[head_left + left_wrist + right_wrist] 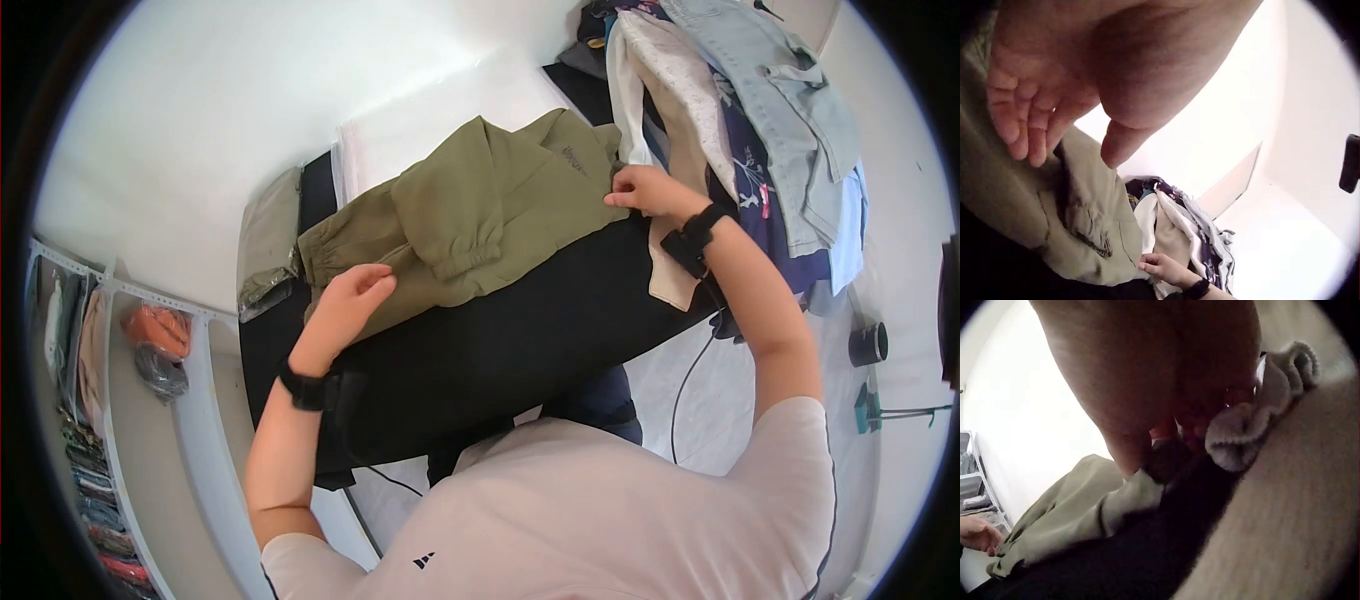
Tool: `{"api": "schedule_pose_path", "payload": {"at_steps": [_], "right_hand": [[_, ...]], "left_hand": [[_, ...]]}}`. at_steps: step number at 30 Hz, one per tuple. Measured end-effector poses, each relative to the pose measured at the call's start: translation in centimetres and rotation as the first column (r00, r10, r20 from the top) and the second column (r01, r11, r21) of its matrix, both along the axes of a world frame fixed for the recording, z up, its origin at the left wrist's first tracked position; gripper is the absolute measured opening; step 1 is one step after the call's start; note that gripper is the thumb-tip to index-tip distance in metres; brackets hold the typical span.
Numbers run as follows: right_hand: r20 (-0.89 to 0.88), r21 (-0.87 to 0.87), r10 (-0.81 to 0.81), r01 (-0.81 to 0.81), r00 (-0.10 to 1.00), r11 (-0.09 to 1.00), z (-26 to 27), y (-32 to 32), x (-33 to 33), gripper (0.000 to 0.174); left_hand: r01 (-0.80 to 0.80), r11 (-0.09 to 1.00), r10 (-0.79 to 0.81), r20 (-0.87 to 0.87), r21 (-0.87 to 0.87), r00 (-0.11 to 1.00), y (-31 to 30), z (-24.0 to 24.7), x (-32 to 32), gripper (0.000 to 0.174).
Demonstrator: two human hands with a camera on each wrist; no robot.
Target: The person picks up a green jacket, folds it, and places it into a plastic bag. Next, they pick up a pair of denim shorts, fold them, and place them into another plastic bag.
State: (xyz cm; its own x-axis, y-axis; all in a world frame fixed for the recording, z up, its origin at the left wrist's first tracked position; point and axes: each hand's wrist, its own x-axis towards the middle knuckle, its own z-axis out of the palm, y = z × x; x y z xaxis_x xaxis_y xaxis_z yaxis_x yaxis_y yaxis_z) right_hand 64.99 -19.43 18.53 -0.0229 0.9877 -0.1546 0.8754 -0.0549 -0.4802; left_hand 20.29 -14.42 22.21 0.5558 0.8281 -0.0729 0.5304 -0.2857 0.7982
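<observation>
An olive-green garment [455, 205] with gathered cuffs lies spread across a black desk [480, 345], between a bagged garment [270, 230] on the left and a heap of clothes [700, 110] on the right. The person's right hand [652, 190] pinches the garment's right end between thumb and fingers. The left hand [350, 302] holds nothing near the other end, fingers loosely extended and thumb apart.
</observation>
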Motion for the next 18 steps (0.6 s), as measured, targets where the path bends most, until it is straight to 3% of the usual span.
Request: {"api": "schedule_pose_path", "payload": {"at_steps": [2,3,6,8,10,12,14,15,16,17,18], "right_hand": [[-0.013,0.059,-0.006,0.007,1.000,0.998,-1.7,0.4,0.4,0.031],[-0.027,0.110,-0.003,0.006,1.000,0.994,-1.9,0.4,0.4,0.033],[-0.077,0.055,-0.034,0.038,0.996,0.998,-1.0,0.0,0.1,0.035],[-0.110,0.012,-0.073,0.075,0.991,0.997,-0.2,-0.3,0.0,0.035],[-0.280,-0.135,-0.137,0.102,0.950,0.986,0.2,-0.5,0.1,0.032],[-0.266,-0.066,-0.074,0.059,0.961,0.996,-1.2,0.0,0.7,0.029],[-0.248,-0.001,-0.009,0.008,0.969,1.000,-2.3,0.4,1.3,0.027],[-0.238,0.028,0.011,-0.004,0.971,1.000,-2.5,0.4,1.4,0.025],[-0.226,0.058,0.029,-0.017,0.974,0.998,-2.7,0.5,1.5,0.023],[-0.228,0.058,0.032,-0.019,0.973,0.998,-2.6,0.5,1.3,0.023],[-0.227,0.050,0.032,-0.022,0.973,0.999,-2.4,0.4,1.2,0.023]], "left_hand": [[-0.167,0.929,0.160,-0.048,-0.329,0.986,0.9,0.1,2.9,0.030],[-0.163,0.931,0.156,-0.045,-0.326,0.987,1.3,-0.3,3.9,0.030],[-0.139,0.932,0.109,-0.106,-0.334,0.988,2.1,-2.4,5.9,0.029],[-0.127,0.948,0.137,0.013,-0.293,0.991,2.2,-3.4,6.6,0.027],[-0.109,0.949,0.147,0.107,-0.296,0.983,2.5,-3.1,6.4,0.023],[-0.097,0.948,0.161,0.193,-0.302,0.968,2.2,-1.1,5.9,0.022],[-0.072,0.897,0.321,0.531,-0.436,0.785,1.5,2.0,5.1,0.017],[0.039,0.918,0.238,0.629,-0.394,0.740,2.4,2.7,3.6,0.017],[-0.058,0.932,0.281,0.609,-0.358,0.742,2.5,3.7,1.8,0.021],[-0.103,0.913,0.363,0.669,-0.396,0.648,4.6,3.0,-0.5,0.025],[-0.068,0.916,0.341,0.677,-0.396,0.652,4.4,4.3,-1.9,0.028]]}}
